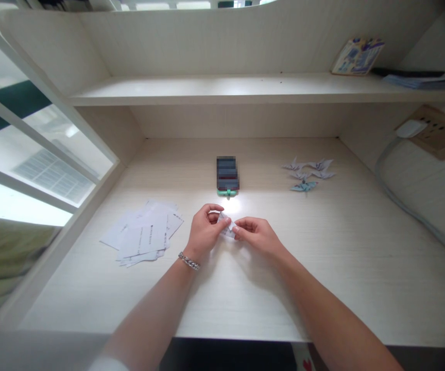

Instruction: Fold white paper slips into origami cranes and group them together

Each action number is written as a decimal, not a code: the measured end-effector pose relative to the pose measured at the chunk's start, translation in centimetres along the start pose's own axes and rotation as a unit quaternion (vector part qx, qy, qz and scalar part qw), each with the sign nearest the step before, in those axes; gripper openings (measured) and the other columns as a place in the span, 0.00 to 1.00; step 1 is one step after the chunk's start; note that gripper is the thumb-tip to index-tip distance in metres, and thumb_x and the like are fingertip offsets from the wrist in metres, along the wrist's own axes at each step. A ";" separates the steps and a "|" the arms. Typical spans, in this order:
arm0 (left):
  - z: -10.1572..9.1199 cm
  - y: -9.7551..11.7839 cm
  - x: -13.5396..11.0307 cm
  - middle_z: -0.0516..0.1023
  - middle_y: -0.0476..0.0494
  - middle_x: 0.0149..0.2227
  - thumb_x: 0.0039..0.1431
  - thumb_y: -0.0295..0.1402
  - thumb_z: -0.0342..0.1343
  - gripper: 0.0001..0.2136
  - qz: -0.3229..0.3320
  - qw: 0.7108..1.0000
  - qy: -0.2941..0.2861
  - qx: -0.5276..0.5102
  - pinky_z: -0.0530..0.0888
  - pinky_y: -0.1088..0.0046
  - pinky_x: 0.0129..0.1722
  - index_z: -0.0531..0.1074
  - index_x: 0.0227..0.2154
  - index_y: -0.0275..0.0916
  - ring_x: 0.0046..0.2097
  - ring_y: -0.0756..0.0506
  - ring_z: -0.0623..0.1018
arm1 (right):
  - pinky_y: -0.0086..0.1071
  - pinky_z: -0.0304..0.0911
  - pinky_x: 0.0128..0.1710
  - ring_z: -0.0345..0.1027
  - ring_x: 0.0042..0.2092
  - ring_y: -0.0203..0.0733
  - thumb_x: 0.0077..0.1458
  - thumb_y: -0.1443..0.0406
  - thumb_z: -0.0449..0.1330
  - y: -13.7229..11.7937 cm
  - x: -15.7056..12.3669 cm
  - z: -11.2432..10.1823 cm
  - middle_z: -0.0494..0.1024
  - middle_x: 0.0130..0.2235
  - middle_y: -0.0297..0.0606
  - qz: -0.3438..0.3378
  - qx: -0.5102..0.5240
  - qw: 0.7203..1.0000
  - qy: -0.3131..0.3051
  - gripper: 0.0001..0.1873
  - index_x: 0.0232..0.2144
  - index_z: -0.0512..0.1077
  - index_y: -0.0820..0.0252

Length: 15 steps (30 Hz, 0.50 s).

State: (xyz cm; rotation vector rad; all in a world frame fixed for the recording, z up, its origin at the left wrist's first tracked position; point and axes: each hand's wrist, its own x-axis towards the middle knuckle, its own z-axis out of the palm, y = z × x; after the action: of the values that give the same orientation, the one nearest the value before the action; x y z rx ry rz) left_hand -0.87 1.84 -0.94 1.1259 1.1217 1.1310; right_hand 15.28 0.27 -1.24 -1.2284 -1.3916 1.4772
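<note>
Between my hands is a small folded piece of white paper (227,230), partly covered by my fingers. My left hand (207,229), with a silver chain bracelet (189,260) at its wrist, pinches the paper's left side. On the right side, my right hand (257,233) grips it with thumb and fingertips. Just beyond the hands lies a phone (227,175) with a green lower end and a blurred screen; bright light falls on the desk in front of it.
Loose white sheets (143,234) lie in a pile at left. Several white folded paper cranes (321,166) and a teal one (304,186) stand at back right. A shelf (215,87) spans the back, bearing a small box (357,55). A grey cable (404,211) runs from a wall socket (439,131).
</note>
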 end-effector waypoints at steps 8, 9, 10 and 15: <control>0.2 0.5 0.0 0.76 0.48 0.25 0.41 0.33 0.65 0.21 -0.001 0.998 0.047 -0.042 0.70 0.75 0.28 0.65 0.39 0.36 0.26 0.49 0.75 | 0.31 0.62 0.28 0.67 0.26 0.37 0.44 0.63 0.62 0.0 0.2 0.4 0.74 0.23 0.35 0.005 0.048 0.998 0.042 0.08 0.27 0.72 0.62; 0.3 0.5 0.0 0.76 0.47 0.25 0.41 0.33 0.65 0.21 0.001 0.998 0.049 -0.042 0.70 0.75 0.28 0.65 0.39 0.36 0.26 0.49 0.75 | 0.30 0.62 0.28 0.67 0.25 0.37 0.44 0.63 0.62 0.0 0.2 0.4 0.74 0.22 0.35 0.004 0.055 0.997 0.045 0.08 0.26 0.72 0.62; 0.4 0.4 -0.1 0.76 0.47 0.25 0.41 0.33 0.65 0.21 0.004 0.998 0.049 -0.041 0.70 0.75 0.28 0.65 0.39 0.37 0.27 0.49 0.75 | 0.30 0.62 0.27 0.67 0.25 0.37 0.44 0.62 0.62 0.1 0.2 0.5 0.74 0.22 0.34 0.004 0.060 0.997 0.049 0.08 0.26 0.72 0.62; 0.9 0.2 -0.4 0.77 0.47 0.27 0.43 0.33 0.64 0.20 0.008 0.998 0.043 -0.050 0.71 0.74 0.29 0.63 0.39 0.37 0.28 0.49 0.76 | 0.30 0.62 0.27 0.67 0.25 0.37 0.42 0.62 0.62 0.1 0.2 0.7 0.73 0.21 0.34 0.003 0.056 0.995 0.076 0.08 0.25 0.72 0.62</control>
State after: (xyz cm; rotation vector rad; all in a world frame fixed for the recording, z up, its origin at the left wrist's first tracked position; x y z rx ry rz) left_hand 0.01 1.38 -0.58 1.0183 1.1116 1.2455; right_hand 14.55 0.22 -1.35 -1.2469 -1.1889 1.4152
